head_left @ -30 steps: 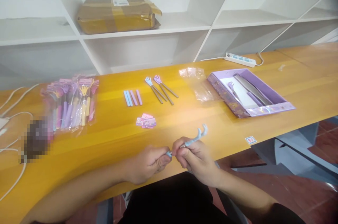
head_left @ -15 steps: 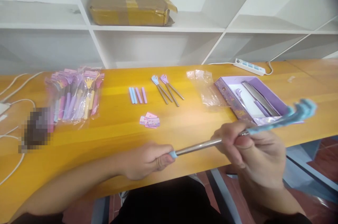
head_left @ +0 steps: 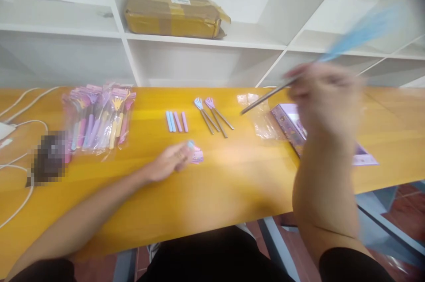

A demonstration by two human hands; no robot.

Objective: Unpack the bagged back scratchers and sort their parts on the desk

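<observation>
My right hand (head_left: 328, 100), blurred by motion, is raised over the right side of the table. It grips a back scratcher, whose bare metal rod (head_left: 265, 99) points left and whose blue head (head_left: 358, 34) is smeared. My left hand (head_left: 172, 160) is closed around a light blue handle sleeve (head_left: 190, 144), only its end showing. That hand hovers over or touches small printed cards (head_left: 198, 156); I cannot tell which. Several loose blue and purple handle sleeves (head_left: 177, 121) lie in a row behind it. Beside them rest back scratchers (head_left: 214, 116) with bare metal rods.
Bagged back scratchers (head_left: 99, 118) are piled at the left, near white cables (head_left: 25, 120) and a pixelated dark object (head_left: 48, 158). Clear plastic bags (head_left: 262, 120) lie beside a purple box (head_left: 285, 125), partly behind my right arm. A taped carton (head_left: 172, 16) sits on the white shelf.
The blue handle sleeve has come off the rod. My left hand has carried it left and away to the cards; my right hand has lifted the back scratcher up and farther over the table.
</observation>
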